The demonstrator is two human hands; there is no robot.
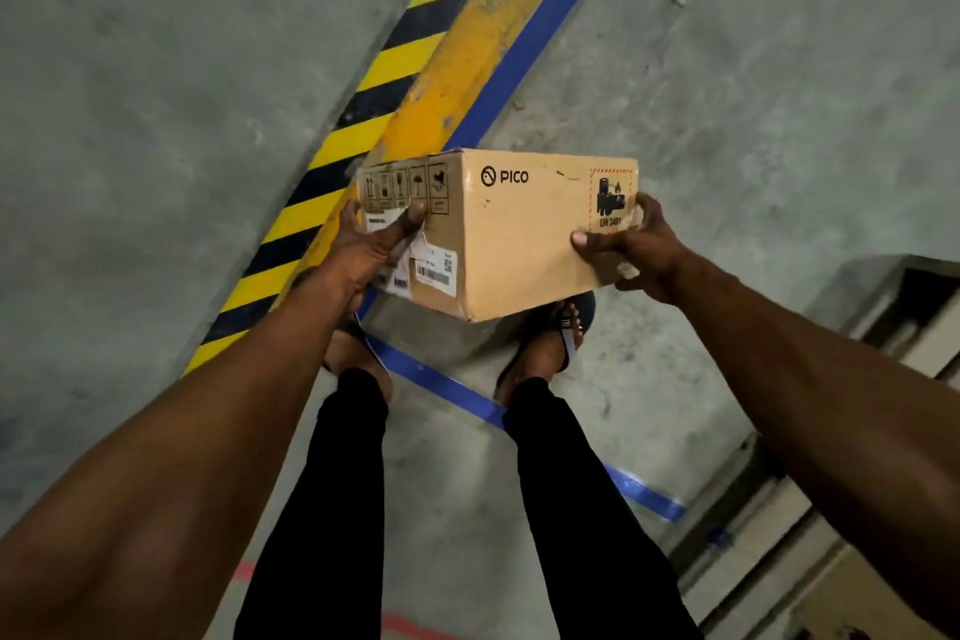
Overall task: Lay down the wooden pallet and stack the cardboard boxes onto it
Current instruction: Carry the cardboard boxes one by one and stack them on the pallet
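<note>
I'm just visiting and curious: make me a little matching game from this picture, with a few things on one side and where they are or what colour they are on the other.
Things:
1. box
2. floor tape
3. trousers
4. striped kerb

Descriptions:
A. black
B. yellow and black
C. held between the left hand and the right hand
D. blue

Pairs: 1-C, 2-D, 3-A, 4-B
</note>
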